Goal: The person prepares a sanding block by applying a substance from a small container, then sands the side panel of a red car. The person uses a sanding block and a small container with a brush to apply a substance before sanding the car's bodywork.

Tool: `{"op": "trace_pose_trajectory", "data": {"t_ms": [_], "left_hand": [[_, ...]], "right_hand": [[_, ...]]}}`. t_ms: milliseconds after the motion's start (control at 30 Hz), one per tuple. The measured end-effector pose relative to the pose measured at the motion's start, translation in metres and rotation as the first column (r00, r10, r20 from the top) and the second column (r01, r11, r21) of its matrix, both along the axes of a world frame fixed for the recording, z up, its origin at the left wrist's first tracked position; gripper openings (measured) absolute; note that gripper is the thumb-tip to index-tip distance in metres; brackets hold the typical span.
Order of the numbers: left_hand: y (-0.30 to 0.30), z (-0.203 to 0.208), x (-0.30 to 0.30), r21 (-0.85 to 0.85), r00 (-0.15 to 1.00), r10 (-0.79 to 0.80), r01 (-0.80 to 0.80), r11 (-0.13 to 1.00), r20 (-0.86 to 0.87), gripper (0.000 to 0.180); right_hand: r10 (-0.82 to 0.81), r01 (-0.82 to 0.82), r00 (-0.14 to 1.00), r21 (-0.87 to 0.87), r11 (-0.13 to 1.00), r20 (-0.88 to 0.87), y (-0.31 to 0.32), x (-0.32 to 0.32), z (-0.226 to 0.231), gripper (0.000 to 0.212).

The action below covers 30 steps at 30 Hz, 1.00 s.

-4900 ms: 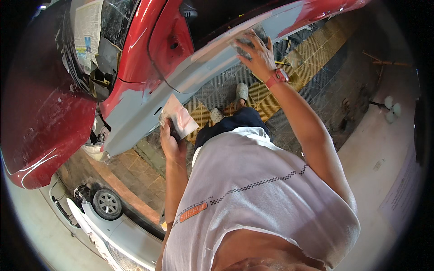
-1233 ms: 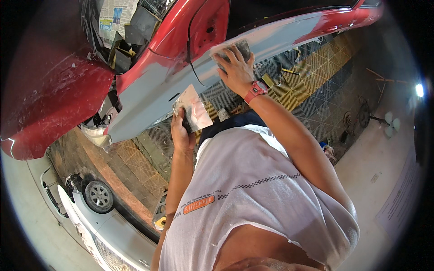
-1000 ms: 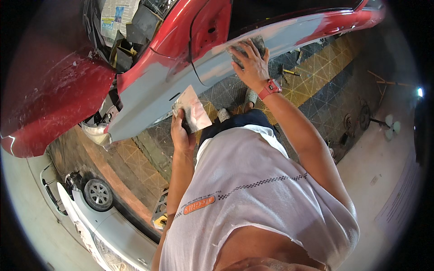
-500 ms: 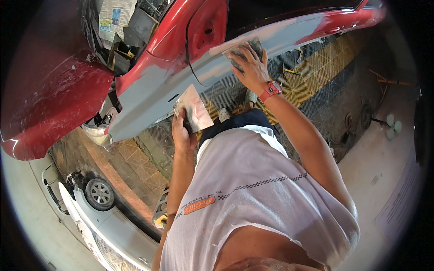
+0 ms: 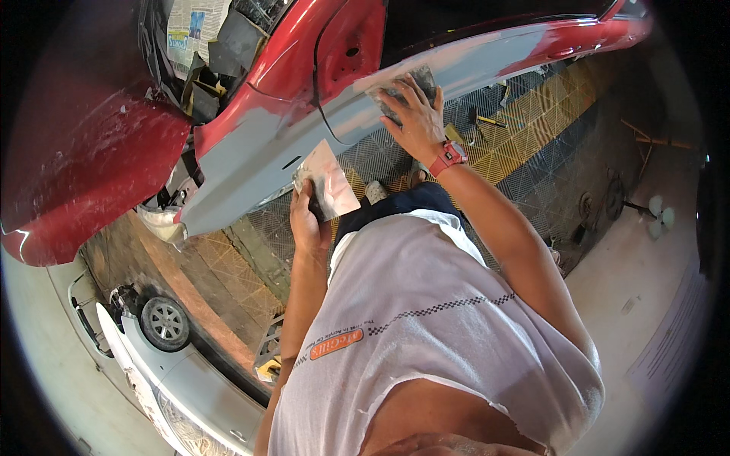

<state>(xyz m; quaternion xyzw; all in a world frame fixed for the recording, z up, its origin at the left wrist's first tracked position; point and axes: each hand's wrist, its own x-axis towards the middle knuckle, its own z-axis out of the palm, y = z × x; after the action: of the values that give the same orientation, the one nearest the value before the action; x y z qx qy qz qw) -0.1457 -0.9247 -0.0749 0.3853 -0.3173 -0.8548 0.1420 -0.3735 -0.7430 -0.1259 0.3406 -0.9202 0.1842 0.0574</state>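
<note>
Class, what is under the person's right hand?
Under the right hand is a dark sheet, on the car door. The sheet's middle and the paint beneath it are covered.

The person's right arm (image 5: pixel 498 216) extends forward, elbow bent outward, the right hand (image 5: pixel 418 121) lying palm down, splayed. Nearer the body, the left forearm (image 5: pixel 306 277) points forward; the left hand (image 5: pixel 306 226) grips, thumb (image 5: pixel 306 191) on top, its other fingers mostly hidden.
</note>
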Motion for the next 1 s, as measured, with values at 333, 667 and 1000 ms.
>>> {"op": "trace_pose_trajectory", "data": {"t_ms": [333, 667, 1000], "left_hand": [[-0.003, -0.009, 0.006, 0.005, 1.0, -0.025, 0.025, 1.0, -0.005, 0.04], [-0.007, -0.012, 0.011, 0.008, 1.0, -0.02, 0.02, 1.0, 0.01, 0.043], [-0.008, -0.012, 0.006, -0.024, 0.999, -0.047, 0.047, 0.999, 0.005, 0.044]], "right_hand": [[-0.083, 0.083, 0.996, -0.026, 0.996, -0.009, -0.047, 0.016, -0.004, 0.053], [-0.129, 0.128, 0.991, -0.04, 0.991, -0.031, -0.038, 0.018, 0.021, 0.053], [-0.047, 0.047, 0.999, 0.006, 0.999, 0.007, -0.032, 0.028, 0.0, 0.051]]}}
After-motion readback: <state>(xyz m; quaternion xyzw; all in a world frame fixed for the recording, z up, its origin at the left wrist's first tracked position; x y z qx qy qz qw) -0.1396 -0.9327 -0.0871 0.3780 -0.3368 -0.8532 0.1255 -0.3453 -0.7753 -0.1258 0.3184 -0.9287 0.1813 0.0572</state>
